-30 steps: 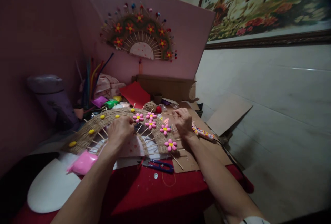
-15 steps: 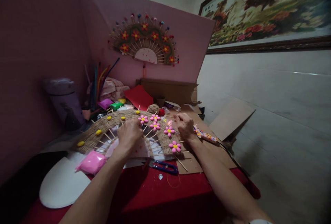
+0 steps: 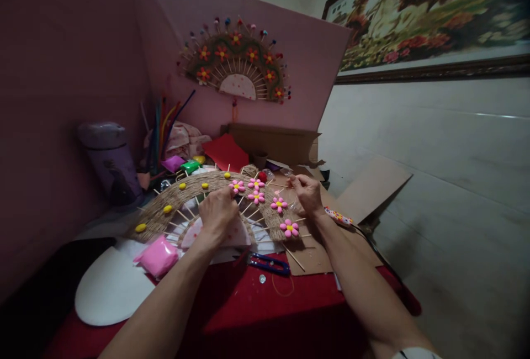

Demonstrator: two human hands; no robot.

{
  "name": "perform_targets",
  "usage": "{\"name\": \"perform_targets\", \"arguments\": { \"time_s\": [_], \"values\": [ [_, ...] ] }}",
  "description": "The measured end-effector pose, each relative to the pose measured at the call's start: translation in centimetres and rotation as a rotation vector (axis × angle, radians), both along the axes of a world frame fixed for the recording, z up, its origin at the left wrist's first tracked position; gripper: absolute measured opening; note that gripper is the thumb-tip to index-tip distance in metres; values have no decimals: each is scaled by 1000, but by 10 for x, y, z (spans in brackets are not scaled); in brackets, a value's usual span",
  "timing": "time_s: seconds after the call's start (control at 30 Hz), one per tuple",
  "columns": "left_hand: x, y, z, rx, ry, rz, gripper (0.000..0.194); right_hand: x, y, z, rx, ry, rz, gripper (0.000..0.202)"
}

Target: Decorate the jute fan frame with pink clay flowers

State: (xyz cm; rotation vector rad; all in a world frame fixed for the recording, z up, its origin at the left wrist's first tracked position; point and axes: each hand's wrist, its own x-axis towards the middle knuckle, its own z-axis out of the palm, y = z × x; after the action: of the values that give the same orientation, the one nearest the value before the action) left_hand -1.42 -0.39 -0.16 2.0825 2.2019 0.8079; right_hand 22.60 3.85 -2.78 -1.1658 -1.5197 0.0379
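A half-round fan of twine and sticks (image 3: 273, 220) lies on the table, with pink flowers on its right part and yellow ovals on its left. My left hand (image 3: 218, 212) is closed over the fan's middle, its fingertips beside a pink flower (image 3: 237, 186); what it grips, if anything, is hidden. To the right of the fan's top, my right hand (image 3: 307, 190) is pinched above the cardboard (image 3: 325, 248), and whatever is between its fingertips is too small to name. A pink clay packet (image 3: 157, 257) rests near my left forearm.
Blue snips (image 3: 269, 264) lie on the red cloth (image 3: 248, 315) at the front. A white half-disc (image 3: 111, 292) is at the left, a purple bottle (image 3: 110, 165) behind it. A finished fan (image 3: 238, 66) hangs on the pink board.
The view has shifted slightly, moving the fan and table items a little to the right. My right hand is still pinched, a bit farther from the fan's flowers.
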Motion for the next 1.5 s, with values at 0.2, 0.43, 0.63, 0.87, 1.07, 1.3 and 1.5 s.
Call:
{"name": "perform_targets", "arguments": {
  "time_s": [0.2, 0.43, 0.63, 0.87, 1.07, 1.3, 1.5],
  "values": [
    [5, 1, 0, 17, -13, -8, 33, 10, 3, 7, -82, 157, 100, 45],
    [21, -1, 1, 25, 6, -72, 30, 19, 6, 8, -67, 206, 105, 43],
    [34, -4, 0, 23, 34, -110, 31, 27, 8, 9, -167, 154, 169, 46],
    [30, -5, -6, 67, -3, -144, 29, 30, 7, 11, -205, 119, 178, 50],
    [16, -5, -5, 229, -359, -162, 35, 26, 6, 11, -112, 164, 84, 46],
    [27, -15, -18, 256, -540, -441, 44, 20, 1, 10, 23, 64, -65, 40],
    [36, -31, -22, 284, -470, -589, 42, 19, -6, 14, 170, -66, -205, 36]
  ]
}}
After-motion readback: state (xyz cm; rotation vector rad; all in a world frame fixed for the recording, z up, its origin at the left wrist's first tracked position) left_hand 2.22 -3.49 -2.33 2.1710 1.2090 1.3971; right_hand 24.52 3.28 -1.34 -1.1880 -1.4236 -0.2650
